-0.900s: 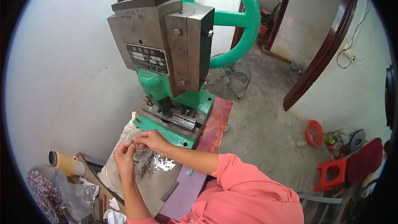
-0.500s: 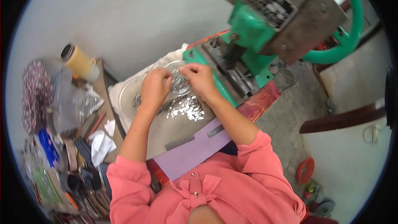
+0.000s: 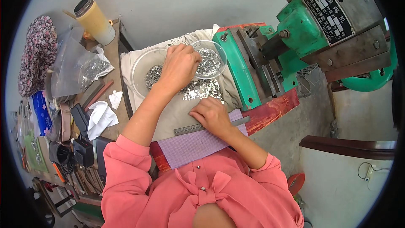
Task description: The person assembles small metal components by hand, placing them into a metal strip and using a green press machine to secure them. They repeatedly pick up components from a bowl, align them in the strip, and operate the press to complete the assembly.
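Note:
My left hand [image 3: 179, 68] is at the left rim of a clear round bowl [image 3: 226, 57]. Its fingers are curled together, and whatever lies between them is hidden. Small silvery metal pieces [image 3: 208, 63] fill much of the bowl. Loose shiny pieces [image 3: 201, 89] are spread on the beige cloth [image 3: 169, 120] below it. Nearer my body, my right hand [image 3: 213, 116] rests low over the cloth with bent, closed fingers; I cannot see what they hold. A toothed dark metal strip [image 3: 187, 129] lies beside it, and a plain grey strip [image 3: 241, 121] sits by its wrist.
A larger clear round tray [image 3: 132, 78] holds darker metal bits [image 3: 153, 76] at left. On the right stands a green press [image 3: 237, 69] with a steel die. Purple mesh cloth [image 3: 185, 150] covers the near edge. A yellow bottle [image 3: 96, 22] and clutter occupy the left-hand table.
My right hand has come away from the bowl toward my body, down by the metal strips. My left hand has moved to the bowl's rim. The whole view has shifted, showing the press farther right.

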`<control>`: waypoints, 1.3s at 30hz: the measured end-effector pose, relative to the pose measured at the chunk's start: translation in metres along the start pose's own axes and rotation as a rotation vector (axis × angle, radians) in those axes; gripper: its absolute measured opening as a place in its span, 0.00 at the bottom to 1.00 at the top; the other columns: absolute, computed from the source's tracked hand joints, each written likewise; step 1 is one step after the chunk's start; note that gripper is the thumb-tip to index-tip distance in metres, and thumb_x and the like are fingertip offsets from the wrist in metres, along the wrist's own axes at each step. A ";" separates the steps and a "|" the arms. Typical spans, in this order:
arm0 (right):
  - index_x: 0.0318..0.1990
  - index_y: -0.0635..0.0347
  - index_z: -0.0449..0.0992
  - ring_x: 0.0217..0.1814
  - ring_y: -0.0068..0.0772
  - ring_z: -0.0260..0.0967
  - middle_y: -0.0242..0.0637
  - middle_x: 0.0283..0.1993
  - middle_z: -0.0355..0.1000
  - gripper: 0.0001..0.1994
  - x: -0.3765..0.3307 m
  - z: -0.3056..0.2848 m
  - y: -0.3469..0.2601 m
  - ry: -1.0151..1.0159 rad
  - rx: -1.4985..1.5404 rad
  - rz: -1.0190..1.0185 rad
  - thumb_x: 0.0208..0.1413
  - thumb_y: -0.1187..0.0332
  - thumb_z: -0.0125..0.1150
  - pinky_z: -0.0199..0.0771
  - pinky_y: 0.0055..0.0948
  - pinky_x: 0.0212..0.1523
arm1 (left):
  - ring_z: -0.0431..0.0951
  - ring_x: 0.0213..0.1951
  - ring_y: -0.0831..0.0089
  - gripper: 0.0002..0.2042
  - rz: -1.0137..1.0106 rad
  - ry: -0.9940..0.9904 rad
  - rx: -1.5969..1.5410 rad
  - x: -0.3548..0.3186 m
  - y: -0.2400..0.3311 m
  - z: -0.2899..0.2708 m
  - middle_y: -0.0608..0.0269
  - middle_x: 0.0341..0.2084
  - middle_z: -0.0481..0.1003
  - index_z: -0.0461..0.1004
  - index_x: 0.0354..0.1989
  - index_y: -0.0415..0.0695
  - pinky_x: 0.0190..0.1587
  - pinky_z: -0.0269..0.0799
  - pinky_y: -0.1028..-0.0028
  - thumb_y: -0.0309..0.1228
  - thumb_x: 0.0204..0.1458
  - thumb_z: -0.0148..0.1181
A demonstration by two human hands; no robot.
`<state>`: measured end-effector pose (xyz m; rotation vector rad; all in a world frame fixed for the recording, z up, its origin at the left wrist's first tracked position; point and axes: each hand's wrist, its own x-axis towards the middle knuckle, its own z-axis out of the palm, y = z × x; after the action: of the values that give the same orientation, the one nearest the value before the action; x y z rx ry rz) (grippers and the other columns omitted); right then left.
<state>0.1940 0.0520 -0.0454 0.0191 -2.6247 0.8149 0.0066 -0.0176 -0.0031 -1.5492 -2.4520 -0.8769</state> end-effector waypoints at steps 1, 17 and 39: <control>0.28 0.57 0.81 0.35 0.39 0.69 0.33 0.29 0.71 0.06 -0.001 0.003 0.001 0.001 -0.019 -0.014 0.47 0.67 0.71 0.70 0.37 0.38 | 0.75 0.46 0.61 0.04 -0.015 -0.015 0.009 0.002 0.002 -0.002 0.61 0.33 0.78 0.81 0.31 0.41 0.55 0.63 0.61 0.26 0.48 0.64; 0.27 0.55 0.80 0.39 0.38 0.67 0.31 0.32 0.71 0.06 0.000 -0.004 -0.004 0.000 0.008 -0.044 0.47 0.67 0.71 0.66 0.37 0.42 | 0.76 0.45 0.61 0.03 0.001 0.036 0.035 0.004 0.004 0.001 0.61 0.31 0.77 0.81 0.30 0.42 0.54 0.63 0.62 0.26 0.47 0.64; 0.29 0.54 0.83 0.42 0.38 0.66 0.28 0.32 0.70 0.05 -0.007 -0.008 -0.003 -0.002 0.032 0.024 0.45 0.67 0.74 0.64 0.38 0.46 | 0.73 0.38 0.59 0.06 -0.029 0.151 -0.136 -0.066 0.044 -0.027 0.61 0.31 0.73 0.76 0.36 0.43 0.45 0.64 0.63 0.25 0.49 0.64</control>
<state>0.2036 0.0532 -0.0407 -0.0034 -2.6181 0.8653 0.0695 -0.0702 0.0118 -1.4323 -2.3578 -1.1429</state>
